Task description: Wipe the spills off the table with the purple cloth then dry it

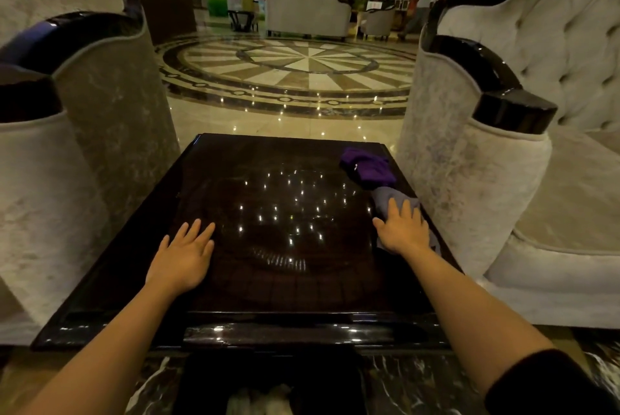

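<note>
A glossy dark wooden table [268,280] fills the middle of the head view and mirrors ceiling lights. A crumpled purple cloth [367,167] lies at its far right corner. Just nearer along the right edge lies a grey cloth [385,198]. My right hand [402,230] presses flat on that grey cloth, fingers spread and pointing away from me. My left hand [184,255] rests palm down on the bare tabletop at the left, fingers apart, holding nothing. I cannot make out any spill on the shiny surface.
Pale velvet armchairs stand close on both sides, one at the left [84,146] and one at the right [503,163]. Beyond the table's far edge lies polished marble floor [295,69] with a round inlay. A sofa [308,12] and a walking person [419,5] are far back.
</note>
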{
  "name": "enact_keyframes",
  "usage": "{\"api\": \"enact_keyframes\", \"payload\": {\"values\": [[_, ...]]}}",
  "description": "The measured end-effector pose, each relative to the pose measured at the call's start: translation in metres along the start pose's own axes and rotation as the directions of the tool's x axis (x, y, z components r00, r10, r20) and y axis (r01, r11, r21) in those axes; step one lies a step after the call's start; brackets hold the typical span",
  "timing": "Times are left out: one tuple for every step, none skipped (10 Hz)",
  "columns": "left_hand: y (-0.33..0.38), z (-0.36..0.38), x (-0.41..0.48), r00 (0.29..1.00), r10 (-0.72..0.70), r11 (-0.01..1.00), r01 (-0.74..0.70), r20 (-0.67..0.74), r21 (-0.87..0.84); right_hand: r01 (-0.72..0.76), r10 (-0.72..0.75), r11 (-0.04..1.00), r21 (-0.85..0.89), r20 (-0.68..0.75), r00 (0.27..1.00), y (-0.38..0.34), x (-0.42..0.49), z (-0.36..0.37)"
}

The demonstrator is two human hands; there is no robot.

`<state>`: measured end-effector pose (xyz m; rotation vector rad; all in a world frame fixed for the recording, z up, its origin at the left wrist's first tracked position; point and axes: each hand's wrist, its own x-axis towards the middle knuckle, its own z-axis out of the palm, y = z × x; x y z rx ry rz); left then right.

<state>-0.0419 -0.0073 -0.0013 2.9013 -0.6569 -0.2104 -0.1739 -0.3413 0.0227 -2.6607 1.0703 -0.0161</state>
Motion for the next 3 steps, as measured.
{"api": "enact_keyframes", "payload": {"values": [[0.0, 0.0, 0.0, 1.0, 0.0, 1.0, 0.0, 0.004, -0.001, 0.043, -0.041, 0.998, -0.035, 0.054, 0.998, 0.003, 0.004, -0.004], [0.001, -0.003, 0.001, 0.999, 0.004, 1.0, -0.004, 0.032, 0.007, 0.036, -0.029, 0.998, -0.059, 0.112, 0.993, 0.004, 0.006, -0.009], [0.003, -0.008, 0.001, 0.999, -0.005, 1.0, 0.005, 0.051, 0.002, 0.001, 0.005, 0.999, -0.052, 0.125, 0.992, -0.003, 0.003, -0.015]]}}
